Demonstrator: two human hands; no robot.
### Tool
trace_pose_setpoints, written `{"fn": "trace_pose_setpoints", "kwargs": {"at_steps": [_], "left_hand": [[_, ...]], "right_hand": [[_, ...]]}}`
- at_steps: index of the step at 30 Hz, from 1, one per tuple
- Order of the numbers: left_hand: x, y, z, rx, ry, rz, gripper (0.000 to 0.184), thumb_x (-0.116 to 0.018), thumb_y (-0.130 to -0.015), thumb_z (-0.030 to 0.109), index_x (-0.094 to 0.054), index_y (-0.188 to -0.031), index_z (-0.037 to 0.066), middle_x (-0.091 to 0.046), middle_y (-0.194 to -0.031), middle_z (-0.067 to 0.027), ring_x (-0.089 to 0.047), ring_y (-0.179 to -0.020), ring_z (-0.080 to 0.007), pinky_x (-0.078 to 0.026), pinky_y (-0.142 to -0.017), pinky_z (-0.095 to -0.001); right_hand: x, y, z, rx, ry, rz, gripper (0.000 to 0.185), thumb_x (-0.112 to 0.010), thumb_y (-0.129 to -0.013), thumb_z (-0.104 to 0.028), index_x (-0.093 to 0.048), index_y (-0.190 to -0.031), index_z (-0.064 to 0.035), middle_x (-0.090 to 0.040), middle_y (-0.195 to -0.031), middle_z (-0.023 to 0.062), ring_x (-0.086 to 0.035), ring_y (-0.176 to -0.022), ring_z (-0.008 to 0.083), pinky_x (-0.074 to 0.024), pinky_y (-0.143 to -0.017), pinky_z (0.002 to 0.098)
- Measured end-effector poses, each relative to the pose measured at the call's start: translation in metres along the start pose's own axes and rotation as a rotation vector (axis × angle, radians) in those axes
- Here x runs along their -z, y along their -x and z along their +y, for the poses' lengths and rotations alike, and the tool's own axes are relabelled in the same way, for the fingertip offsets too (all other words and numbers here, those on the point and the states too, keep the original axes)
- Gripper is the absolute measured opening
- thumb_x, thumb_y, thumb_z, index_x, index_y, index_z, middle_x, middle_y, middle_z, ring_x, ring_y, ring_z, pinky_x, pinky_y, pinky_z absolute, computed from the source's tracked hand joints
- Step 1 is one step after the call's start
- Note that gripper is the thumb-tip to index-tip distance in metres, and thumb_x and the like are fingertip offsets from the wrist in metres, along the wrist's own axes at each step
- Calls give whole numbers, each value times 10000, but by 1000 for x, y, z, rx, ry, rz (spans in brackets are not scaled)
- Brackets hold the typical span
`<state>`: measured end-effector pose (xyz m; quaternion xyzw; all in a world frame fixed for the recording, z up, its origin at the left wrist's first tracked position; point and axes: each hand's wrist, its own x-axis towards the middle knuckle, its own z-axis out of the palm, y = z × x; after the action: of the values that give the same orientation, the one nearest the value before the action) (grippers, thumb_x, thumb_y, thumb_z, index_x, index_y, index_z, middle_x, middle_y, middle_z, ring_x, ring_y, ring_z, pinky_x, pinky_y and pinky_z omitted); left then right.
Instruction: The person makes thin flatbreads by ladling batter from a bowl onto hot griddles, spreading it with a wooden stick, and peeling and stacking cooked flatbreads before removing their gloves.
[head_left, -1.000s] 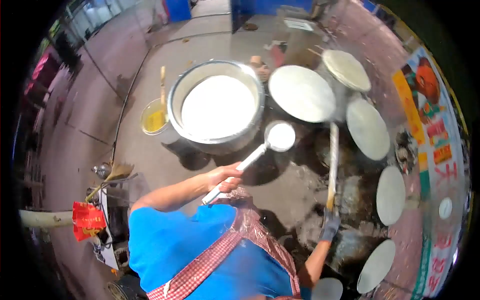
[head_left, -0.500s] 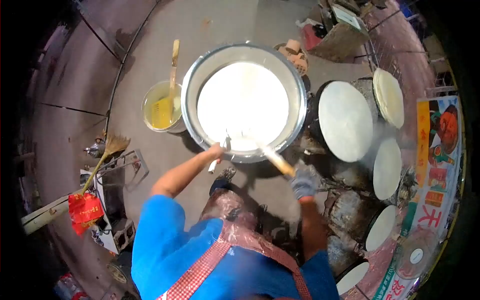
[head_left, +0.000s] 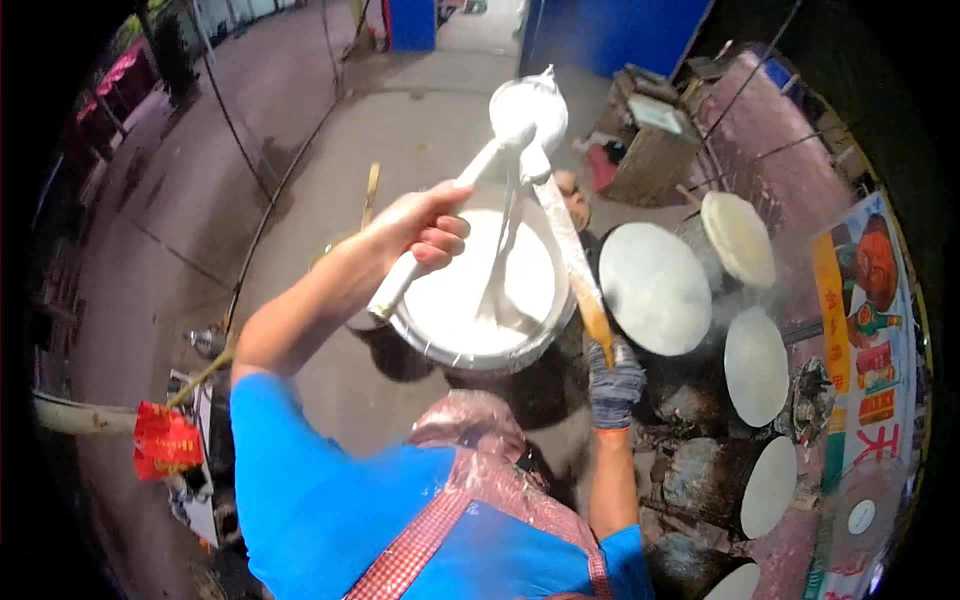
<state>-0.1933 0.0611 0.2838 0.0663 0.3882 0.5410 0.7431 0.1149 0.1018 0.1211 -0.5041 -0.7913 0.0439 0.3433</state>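
Observation:
My bare left hand [head_left: 428, 232] is closed around the pale handle of a ladle [head_left: 530, 108], raised above the pot and coated in white batter. My right hand [head_left: 615, 385], in a grey knit glove, grips the wooden handle of a long flat spatula [head_left: 568, 235]. The spatula's batter-covered end meets the ladle near the base of its bowl. A strand of batter hangs from there toward the white batter [head_left: 455, 285] in the large metal pot [head_left: 470, 362]. My left forearm hides part of the pot's left side.
To the right, pale round flatbreads [head_left: 655, 290] lie on several drum-like stoves, with a printed banner [head_left: 870, 350] beyond. A cardboard box [head_left: 650, 145] stands behind them. A wooden stick [head_left: 371, 192] rises behind my left arm. At left hangs a red bag [head_left: 167, 440].
Both hands have lifted the ladle and spatula out of the batter to above the pot, and the two tools now touch. The head view has tilted up, showing blue panels at the back.

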Motion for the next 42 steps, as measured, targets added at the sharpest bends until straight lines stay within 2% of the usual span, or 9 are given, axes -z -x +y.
{"fn": "trace_pose_setpoints", "kwargs": {"at_steps": [7, 14, 18, 21, 27, 29, 34, 37, 42], "left_hand": [[-34, 31, 69, -488, -677, -172, 497, -476, -819, 382, -239, -1255, 352, -244, -512, 53, -205, -349, -45, -181, -274, -181], [41, -83, 21, 549, 109, 127, 140, -446, -858, 260, -398, -777, 156, -259, -473, 40, -229, -325, -17, -203, -227, -153], [-14, -87, -19, 426, -329, -237, 108, -389, -882, 256, -420, -982, 229, -255, -498, 41, -207, -339, -30, -185, -241, -147], [-63, -113, -100, 339, -629, -514, 225, -395, -871, 319, -369, -1094, 310, -247, -492, 37, -210, -335, -40, -178, -244, -158], [-124, -165, -315, 1663, -62, -277, 375, -363, -862, 370, -370, -626, 79, -337, -479, -4, -335, -380, -105, -305, -346, -219], [-112, -177, -402, 1862, -89, -456, 375, -250, -901, 304, -419, -1000, -15, -399, -557, -31, -396, -420, -147, -331, -384, -283], [-166, -68, -603, 1935, -444, -609, 244, -406, -877, 291, -450, -811, 61, -331, -499, 36, -311, -360, -43, -269, -297, -163], [-208, -5, -692, 2012, -932, -758, 402, -412, -853, 409, -349, -598, 104, -308, -462, 49, -294, -336, -43, -251, -278, -188], [-247, 110, -808, 1427, -1412, -1470, 369, -466, -837, 250, -309, -1168, 295, -284, -501, 25, -249, -349, -73, -234, -303, -191]], "right_hand": [[17, -74, -21, -216, -633, 151, 233, -586, -761, -140, -574, -933, 16, -602, -784, 101, -545, -672, 177, -440, -639, 285], [-68, 71, 34, -803, -656, -374, 305, -640, -721, -268, -593, -818, 17, -606, -709, 108, -509, -601, 160, -424, -598, 304], [0, 154, 34, -638, -475, 118, 299, -647, -719, -284, -593, -852, -22, -602, -722, 123, -562, -635, 186, -435, -608, 309], [62, 169, 16, -673, -591, 379, 307, -602, -760, -306, -574, -910, -40, -599, -750, 114, -560, -665, 190, -437, -617, 306], [53, 377, 13, -1145, -236, 381, 282, -552, -775, -316, -588, -912, -72, -591, -797, 147, -556, -723, 265, -436, -653, 343], [61, 450, -32, -1283, 103, 403, 259, -535, -780, -268, -589, -928, -62, -581, -794, 149, -558, -730, 278, -440, -643, 332], [123, 548, -142, -2174, 401, 246, 261, -528, -776, -306, -586, -875, -72, -593, -735, 148, -564, -697, 309, -425, -628, 375], [123, 586, -178, -2256, 488, 882, 295, -531, -787, -258, -568, -946, -12, -608, -768, 148, -581, -702, 239, -423, -663, 348], [210, 562, -152, -2243, 591, 990, 446, -492, -805, -224, -398, -1229, -119, -516, -1084, 183, -551, -871, 308, -427, -728, 332]]}}
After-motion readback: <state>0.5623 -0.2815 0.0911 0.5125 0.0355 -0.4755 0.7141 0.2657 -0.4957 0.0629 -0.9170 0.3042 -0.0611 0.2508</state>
